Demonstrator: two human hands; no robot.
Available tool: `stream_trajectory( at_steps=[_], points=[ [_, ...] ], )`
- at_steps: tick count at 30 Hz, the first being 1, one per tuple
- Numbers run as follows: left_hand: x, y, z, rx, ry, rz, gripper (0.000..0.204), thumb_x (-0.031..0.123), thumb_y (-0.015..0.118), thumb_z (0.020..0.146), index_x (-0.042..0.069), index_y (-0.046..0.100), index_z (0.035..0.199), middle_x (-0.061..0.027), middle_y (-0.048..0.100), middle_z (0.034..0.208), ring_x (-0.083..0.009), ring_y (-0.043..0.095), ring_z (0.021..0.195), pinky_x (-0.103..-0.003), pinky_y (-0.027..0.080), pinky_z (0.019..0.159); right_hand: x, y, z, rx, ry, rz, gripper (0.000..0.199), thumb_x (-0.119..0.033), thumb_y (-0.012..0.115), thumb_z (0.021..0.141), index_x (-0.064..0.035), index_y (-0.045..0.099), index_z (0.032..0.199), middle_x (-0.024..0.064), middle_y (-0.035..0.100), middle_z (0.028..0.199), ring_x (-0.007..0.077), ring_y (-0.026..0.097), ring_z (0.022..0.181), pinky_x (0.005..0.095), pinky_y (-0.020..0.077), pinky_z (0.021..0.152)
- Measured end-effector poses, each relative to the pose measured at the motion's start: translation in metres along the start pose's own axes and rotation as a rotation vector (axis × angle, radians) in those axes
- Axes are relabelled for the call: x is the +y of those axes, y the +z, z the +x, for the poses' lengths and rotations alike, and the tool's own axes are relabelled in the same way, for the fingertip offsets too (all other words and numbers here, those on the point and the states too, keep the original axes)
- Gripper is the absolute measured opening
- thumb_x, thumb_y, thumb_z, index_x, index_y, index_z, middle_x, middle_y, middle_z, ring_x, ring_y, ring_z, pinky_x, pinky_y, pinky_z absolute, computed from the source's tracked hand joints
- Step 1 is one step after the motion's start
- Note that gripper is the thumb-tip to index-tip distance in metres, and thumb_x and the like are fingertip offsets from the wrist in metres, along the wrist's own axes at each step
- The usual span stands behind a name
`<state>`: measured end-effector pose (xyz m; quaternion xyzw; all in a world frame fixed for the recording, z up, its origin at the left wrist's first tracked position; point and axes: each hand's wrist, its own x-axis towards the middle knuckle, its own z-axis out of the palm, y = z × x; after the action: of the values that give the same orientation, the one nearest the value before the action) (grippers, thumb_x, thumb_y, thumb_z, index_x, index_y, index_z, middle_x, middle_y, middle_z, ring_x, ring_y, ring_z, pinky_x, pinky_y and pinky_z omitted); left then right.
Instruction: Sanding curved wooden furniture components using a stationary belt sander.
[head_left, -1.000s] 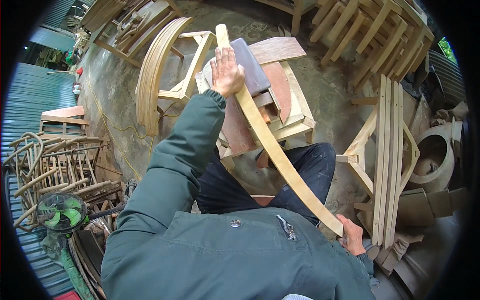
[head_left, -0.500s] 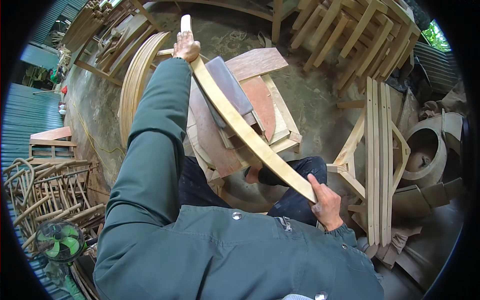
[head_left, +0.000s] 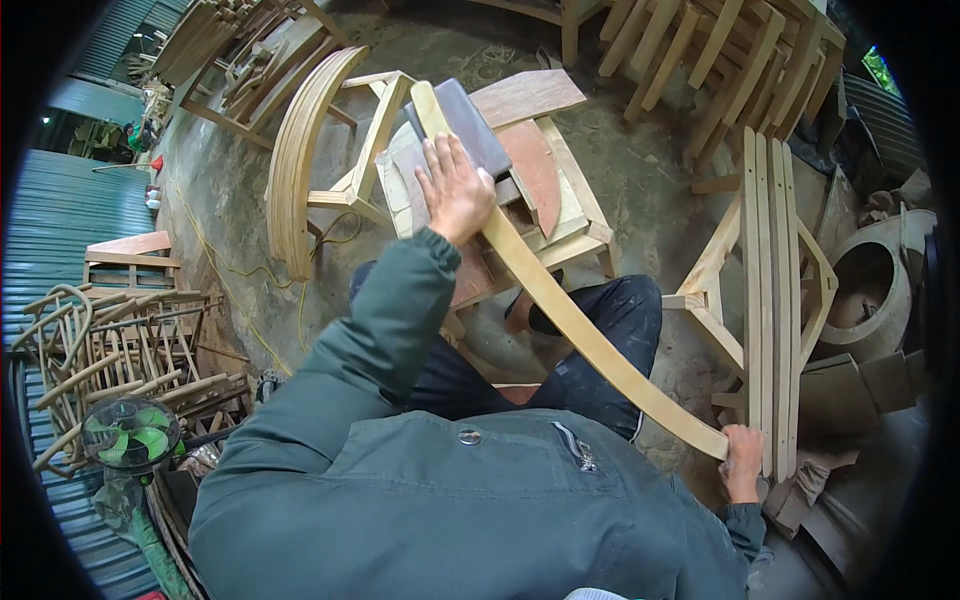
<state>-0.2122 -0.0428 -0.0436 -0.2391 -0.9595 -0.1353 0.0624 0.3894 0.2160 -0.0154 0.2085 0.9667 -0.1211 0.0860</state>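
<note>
**Curved wooden slat (head_left: 575, 325) slants far-left to near-right**

The left hand (head_left: 457, 190) lies across it with fingers outspread, short of its far end, above the wooden stand (head_left: 588, 205); the right hand (head_left: 742, 463) clasps its near end.

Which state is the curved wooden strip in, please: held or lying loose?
Held: the left hand lies over the curved wooden strip toward its far end, and the right hand grasps its near end.
</note>
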Motion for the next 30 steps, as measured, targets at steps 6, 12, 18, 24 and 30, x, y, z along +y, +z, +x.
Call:
stream_trajectory(
  at_steps=[6, 12, 18, 24, 30],
  points=[
    [0.039, -0.005, -0.049, -0.022, -0.005, -0.033, 0.082, 0.029, 0.053, 0.094, -0.011, 0.023, 0.159, -0.0278, 0.019, 0.169, -0.0484, 0.009, 0.159, -0.068, 0.010, 0.124, 0.059, 0.003, -0.042, -0.014, 0.005, 0.002, 0.047, 0.006, 0.072, 0.054, -0.0085, 0.059, 0.097, 0.0132, 0.058, 0.094, 0.0364, 0.055, 0.096, 0.0447, 0.0409, 0.087],
    [0.026, 0.005, -0.023, -0.010, -0.024, -0.024, 0.082, 0.030, 0.053, 0.094, -0.008, 0.024, 0.160, -0.0258, 0.019, 0.170, -0.0465, 0.006, 0.160, -0.068, 0.008, 0.125, 0.060, 0.002, -0.011, -0.153, 0.060, 0.066, 0.036, 0.005, 0.069, 0.065, -0.0083, 0.059, 0.097, 0.0147, 0.060, 0.094, 0.0384, 0.057, 0.095, 0.0452, 0.0430, 0.084],
    [-0.007, 0.005, 0.040, -0.032, -0.027, -0.060, 0.079, 0.030, 0.051, 0.097, -0.008, 0.024, 0.160, -0.0270, 0.017, 0.170, -0.0484, 0.007, 0.159, -0.067, 0.010, 0.125, 0.039, -0.001, 0.033, -0.146, 0.016, 0.040, 0.052, 0.007, 0.078, 0.056, -0.0098, 0.058, 0.100, 0.0124, 0.059, 0.092, 0.0358, 0.058, 0.092, 0.0446, 0.0454, 0.082],
    [-0.052, 0.009, 0.109, -0.007, -0.017, -0.045, 0.077, 0.029, 0.048, 0.096, -0.008, 0.025, 0.160, -0.0274, 0.023, 0.169, -0.0482, 0.012, 0.159, -0.065, 0.011, 0.126, -0.020, -0.032, 0.086, -0.034, -0.216, 0.222, 0.070, 0.000, 0.082, 0.061, -0.0129, 0.060, 0.127, 0.0115, 0.058, 0.091, 0.0350, 0.059, 0.084, 0.0459, 0.0455, 0.073],
    [-0.086, 0.013, 0.172, 0.003, 0.030, -0.072, 0.076, 0.030, 0.046, 0.095, -0.006, 0.028, 0.160, -0.0258, 0.026, 0.169, -0.0478, 0.016, 0.158, -0.063, 0.012, 0.126, -0.045, -0.032, 0.125, 0.043, -0.478, 0.151, 0.082, -0.012, 0.084, 0.069, -0.0221, 0.055, 0.145, 0.0097, 0.055, 0.086, 0.0299, 0.058, 0.076, 0.0432, 0.0443, 0.066]
  ],
)
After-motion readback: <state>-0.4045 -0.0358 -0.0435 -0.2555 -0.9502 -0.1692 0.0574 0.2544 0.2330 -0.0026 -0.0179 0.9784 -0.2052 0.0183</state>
